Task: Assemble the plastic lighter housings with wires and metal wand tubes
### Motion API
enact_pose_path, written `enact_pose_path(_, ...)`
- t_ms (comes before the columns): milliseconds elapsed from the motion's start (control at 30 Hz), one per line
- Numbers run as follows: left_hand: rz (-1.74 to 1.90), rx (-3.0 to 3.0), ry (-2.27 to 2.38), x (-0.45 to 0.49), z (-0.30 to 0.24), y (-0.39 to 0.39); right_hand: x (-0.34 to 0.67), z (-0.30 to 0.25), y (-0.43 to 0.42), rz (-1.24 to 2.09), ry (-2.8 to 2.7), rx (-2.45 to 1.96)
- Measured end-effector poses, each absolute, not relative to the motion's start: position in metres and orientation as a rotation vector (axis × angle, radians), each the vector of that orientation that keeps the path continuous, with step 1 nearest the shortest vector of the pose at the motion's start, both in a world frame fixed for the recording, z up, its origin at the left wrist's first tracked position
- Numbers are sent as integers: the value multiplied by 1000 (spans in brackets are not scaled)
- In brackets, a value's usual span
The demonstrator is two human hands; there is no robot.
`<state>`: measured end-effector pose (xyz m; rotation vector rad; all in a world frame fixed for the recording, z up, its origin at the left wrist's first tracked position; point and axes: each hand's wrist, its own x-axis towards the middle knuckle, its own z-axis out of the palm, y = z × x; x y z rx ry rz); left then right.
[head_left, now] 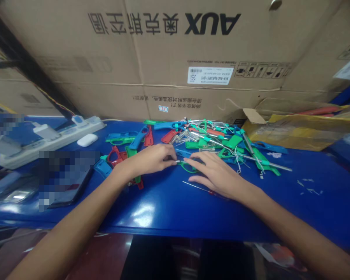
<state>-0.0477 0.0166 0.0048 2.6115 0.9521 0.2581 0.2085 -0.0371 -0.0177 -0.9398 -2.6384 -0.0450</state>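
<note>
My left hand (157, 157) is closed, its fingertips pinching a small metal piece (177, 161) at the end of a green plastic lighter shell (187, 168). From the other side my right hand (214, 171) grips this shell between thumb and fingers; the palm hides much of it. Under the right thumb a thin screwdriver (196, 186) with a red handle lies on the blue table (163, 210). Just beyond both hands is a pile of long lighter parts: metal tubes (202, 136) with white wires, and green shells (236, 142).
Red and blue lighter shells (140, 138) lie left of the pile. Farther left are a phone (76, 182), a white earbud case (87, 140) and a power strip (61, 136). An open carton (288, 130) stands at right; small clear bits (309, 186) lie nearer. A cardboard wall (148, 70) closes the back.
</note>
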Motion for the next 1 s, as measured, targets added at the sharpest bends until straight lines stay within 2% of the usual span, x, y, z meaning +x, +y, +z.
enact_pose_path(1000,303,2582,992,-45,4,16,201,-27,-37,-17,-2691,-938)
